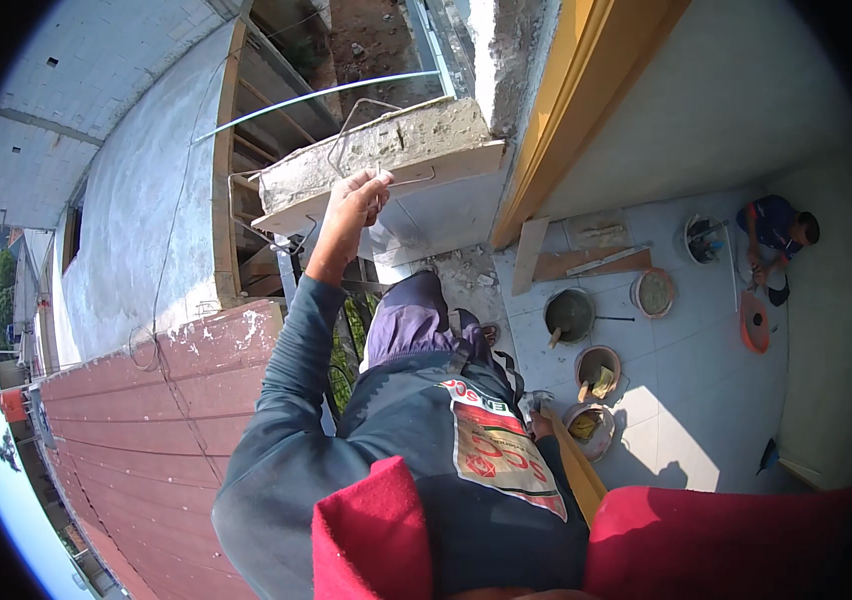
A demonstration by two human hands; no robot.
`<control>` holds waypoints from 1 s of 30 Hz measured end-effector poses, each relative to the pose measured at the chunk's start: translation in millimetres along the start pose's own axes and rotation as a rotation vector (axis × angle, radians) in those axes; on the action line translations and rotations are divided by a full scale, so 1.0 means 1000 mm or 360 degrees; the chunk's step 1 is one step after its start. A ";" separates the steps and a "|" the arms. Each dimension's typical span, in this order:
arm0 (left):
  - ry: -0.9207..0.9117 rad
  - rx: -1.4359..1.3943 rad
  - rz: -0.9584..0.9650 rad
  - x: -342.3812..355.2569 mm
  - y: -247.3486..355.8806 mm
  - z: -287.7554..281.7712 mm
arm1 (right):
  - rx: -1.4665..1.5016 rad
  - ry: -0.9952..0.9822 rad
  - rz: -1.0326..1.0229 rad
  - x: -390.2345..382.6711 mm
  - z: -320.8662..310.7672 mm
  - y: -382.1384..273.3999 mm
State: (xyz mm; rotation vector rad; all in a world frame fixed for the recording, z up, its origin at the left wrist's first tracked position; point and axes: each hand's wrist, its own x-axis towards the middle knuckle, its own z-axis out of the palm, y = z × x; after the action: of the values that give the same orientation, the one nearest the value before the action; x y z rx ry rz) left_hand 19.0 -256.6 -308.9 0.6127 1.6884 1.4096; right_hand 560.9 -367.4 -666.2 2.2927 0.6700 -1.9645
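My left hand (359, 203) is raised at the near side of a rough concrete wall top (376, 137). Its fingers are closed on a thin bent metal rod (413, 182), which lies against a long narrow board (466, 161) along the wall's near edge. Another bent rod clamp (338, 135) arches over the concrete, and a further bent rod (291, 243) hooks around the board's left end. Low beside my body, my right hand (543, 424) is close to a yellow-brown wooden frame (578, 462). Its fingers are mostly hidden, beside a small grey object (534, 402).
Right of me on the tiles are a black mortar bucket (568, 312), several tubs, and planks (596, 262). A person (776, 225) crouches at the far right by an orange basin (755, 322). A red metal roof (166, 390) slopes off to the left.
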 end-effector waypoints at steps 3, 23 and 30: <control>0.0433 0.0530 0.0323 0.016 -0.001 -0.042 | 0.0026 -0.0019 -0.0008 0.005 -0.002 -0.006; 0.0856 0.1696 0.0187 0.058 -0.018 -0.094 | -0.0235 0.0027 -0.0076 -0.006 0.010 -0.014; 0.1042 0.1818 0.0189 0.046 0.001 -0.087 | -0.0074 0.0026 0.0014 -0.011 0.006 -0.019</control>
State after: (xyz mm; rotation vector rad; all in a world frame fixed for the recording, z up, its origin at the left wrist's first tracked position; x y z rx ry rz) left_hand -78.3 -267.2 -318.8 0.8999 3.0284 0.5907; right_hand 547.1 -355.7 -652.2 2.2836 0.6981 -1.9077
